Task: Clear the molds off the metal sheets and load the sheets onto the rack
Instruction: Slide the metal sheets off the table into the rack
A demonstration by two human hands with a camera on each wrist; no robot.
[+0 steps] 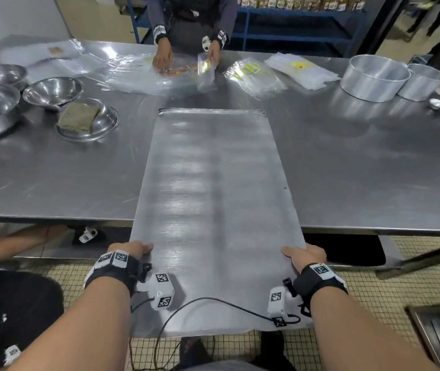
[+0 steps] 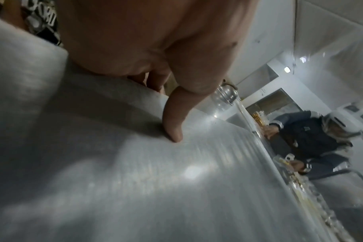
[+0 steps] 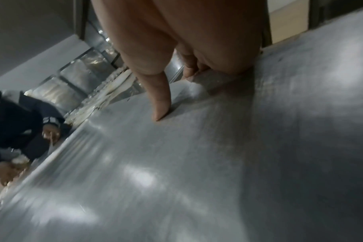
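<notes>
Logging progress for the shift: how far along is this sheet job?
Done: the metal sheet is bare, no molds on it. In hand: left hand and right hand grip its side edges, thumbs on top, near end overhanging the table. Left: loading it; no rack can be made out for certain.

- metal sheet (image 1: 213, 199) lies lengthwise on the tabletop (image 1: 360, 170), near end overhanging the front edge
- left hand (image 1: 129, 250) on its left edge, right hand (image 1: 306, 255) on its right edge (thumbs on top)
- bowls (image 1: 53, 91) left of the sheet
- round pans (image 1: 374, 76) far right
- plastic bags (image 1: 256, 73) behind the sheet
- second person (image 1: 192, 17) across the tabletop
</notes>
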